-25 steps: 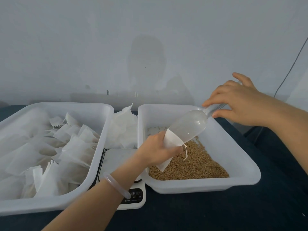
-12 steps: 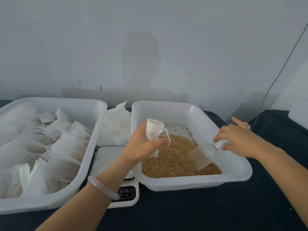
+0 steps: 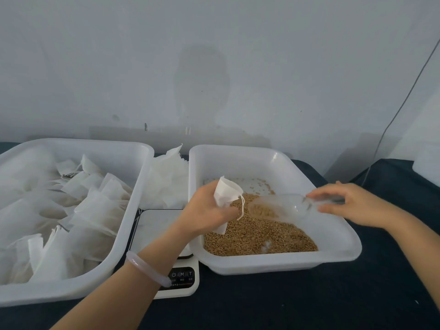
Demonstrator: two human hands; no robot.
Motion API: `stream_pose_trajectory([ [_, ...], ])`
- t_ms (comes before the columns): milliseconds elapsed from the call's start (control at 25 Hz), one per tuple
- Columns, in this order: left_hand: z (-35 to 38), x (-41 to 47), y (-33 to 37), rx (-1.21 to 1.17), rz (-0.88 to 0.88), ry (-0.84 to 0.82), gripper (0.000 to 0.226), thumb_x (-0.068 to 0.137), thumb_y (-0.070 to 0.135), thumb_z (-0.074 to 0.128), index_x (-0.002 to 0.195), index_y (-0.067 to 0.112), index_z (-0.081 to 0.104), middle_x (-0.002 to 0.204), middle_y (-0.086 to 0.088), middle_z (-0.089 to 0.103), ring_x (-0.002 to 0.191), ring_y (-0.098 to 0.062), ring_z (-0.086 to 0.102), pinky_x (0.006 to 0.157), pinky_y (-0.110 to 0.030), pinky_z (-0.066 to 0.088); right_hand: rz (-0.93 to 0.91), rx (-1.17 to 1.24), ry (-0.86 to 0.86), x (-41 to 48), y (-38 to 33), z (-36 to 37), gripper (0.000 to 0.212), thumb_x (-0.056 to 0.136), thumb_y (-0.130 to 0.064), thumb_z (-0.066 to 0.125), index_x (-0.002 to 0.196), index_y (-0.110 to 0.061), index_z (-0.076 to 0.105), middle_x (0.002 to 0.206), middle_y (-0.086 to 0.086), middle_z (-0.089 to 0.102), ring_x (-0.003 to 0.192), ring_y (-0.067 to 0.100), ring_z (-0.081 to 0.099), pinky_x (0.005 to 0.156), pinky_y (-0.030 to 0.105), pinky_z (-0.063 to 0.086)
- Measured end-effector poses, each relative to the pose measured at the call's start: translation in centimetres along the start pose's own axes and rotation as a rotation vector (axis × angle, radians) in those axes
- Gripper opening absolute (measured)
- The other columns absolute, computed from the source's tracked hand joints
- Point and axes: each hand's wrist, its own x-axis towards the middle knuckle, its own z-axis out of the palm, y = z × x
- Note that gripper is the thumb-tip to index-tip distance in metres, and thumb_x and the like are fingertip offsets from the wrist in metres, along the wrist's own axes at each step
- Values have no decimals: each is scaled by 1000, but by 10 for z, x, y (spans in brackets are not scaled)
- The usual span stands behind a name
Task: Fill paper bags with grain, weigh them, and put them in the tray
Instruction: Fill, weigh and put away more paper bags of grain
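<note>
Left hand (image 3: 206, 211) grips drawstring paper bag (image 3: 225, 192), mouth up, over grain tray (image 3: 273, 266). Right hand (image 3: 353, 204) pinches handle of clear scoop (image 3: 278, 207), part-loaded, just above grain (image 3: 258, 236). Best practice: rest scoop lip on bag mouth, tip slowly, keep both over tray.
</note>
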Motion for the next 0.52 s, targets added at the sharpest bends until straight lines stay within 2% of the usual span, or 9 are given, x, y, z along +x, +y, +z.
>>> stream_pose_trajectory([
  [80,1,2,0,54,-7,-43,20,69,17,70,80,27,55,65,10,57,60,-7,57,60,-27,49,-38,57,79,1,-19,-18,34,81,-24,69,97,-53,62,106,-28,63,105,-11,53,103,26,31],
  [160,2,4,2,80,-29,-109,21,72,16,70,85,26,57,68,7,59,65,-11,60,64,-31,52,-93,32,139,6,-40,-35,35,80,-26,69,93,-57,62,101,-32,63,102,-15,53,97,21,34],
  [200,3,4,2,78,-38,-143,21,73,16,70,88,25,58,70,6,60,65,-12,61,65,-31,53,-132,-21,154,9,-50,-42,34,80,-27,69,94,-57,61,101,-32,62,103,-16,51,104,22,29],
  [240,3,4,3,70,-45,-173,23,73,16,70,91,23,58,70,5,61,65,-11,61,65,-31,53,-172,-86,155,11,-58,-47,32,81,-28,67,96,-55,60,102,-30,61,104,-15,51,112,25,19],
  [320,2,4,4,43,-47,-206,23,73,15,71,91,24,59,69,5,61,63,-10,61,64,-30,54,-237,-212,143,16,-73,-53,28,82,-30,65,101,-50,58,106,-25,59,106,-10,50,117,29,-1],
  [440,1,4,3,19,-38,-208,19,73,15,71,83,24,57,67,7,59,61,-8,60,62,-28,52,-283,-344,181,19,-88,-56,27,83,-28,65,105,-42,60,109,-17,60,112,3,50,117,32,-7],
  [520,0,4,2,2,-40,-195,19,74,17,72,85,22,58,69,7,60,61,-7,59,61,-24,50,-307,-415,216,21,-93,-56,28,83,-25,66,107,-38,61,109,-12,61,113,9,50,117,34,-8],
])
